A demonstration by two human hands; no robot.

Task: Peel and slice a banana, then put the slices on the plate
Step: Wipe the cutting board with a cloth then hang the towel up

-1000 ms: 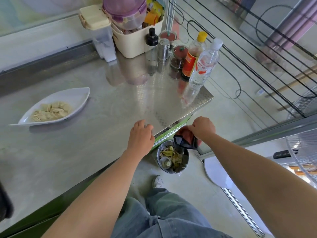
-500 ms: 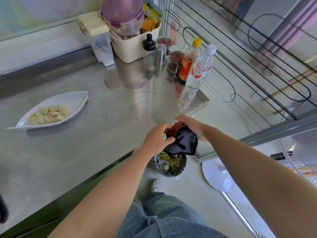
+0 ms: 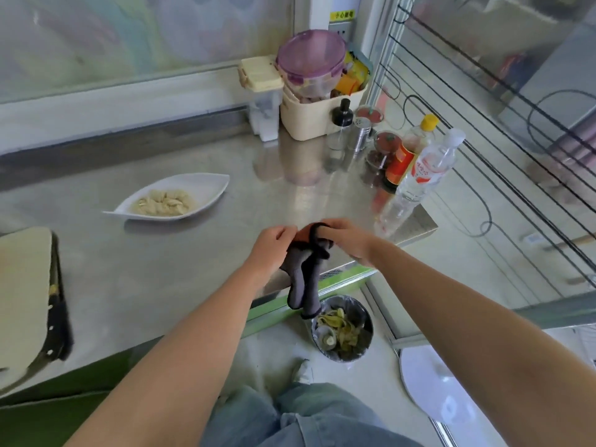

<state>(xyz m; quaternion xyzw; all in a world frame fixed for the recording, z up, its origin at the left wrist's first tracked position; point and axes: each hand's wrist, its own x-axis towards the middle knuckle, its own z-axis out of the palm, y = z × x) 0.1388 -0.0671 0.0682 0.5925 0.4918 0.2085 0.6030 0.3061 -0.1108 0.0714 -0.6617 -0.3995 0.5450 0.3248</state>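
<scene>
Banana slices [image 3: 161, 203] sit piled in the white leaf-shaped plate [image 3: 206, 185], on the steel table [image 3: 161, 269], left of centre and well apart from both hands. The banana peels [image 3: 338, 327] lie in the small foil-lined bin [image 3: 345, 297] on the floor, just below the table's near edge. Left hand [image 3: 272, 245] and right hand [image 3: 346, 238] are close together over that edge, both pinching the top of a dark grey cloth [image 3: 303, 275] with black trim and an orange patch. Its lower end hangs down to the bin's rim; can't tell if it touches. A pale cutting board [image 3: 22, 285] is at far left, with a black object along its right side, too blurred to name. At the table's back right are a cream tub [image 3: 316, 114], jars and a clear water bottle [image 3: 425, 175].
</scene>
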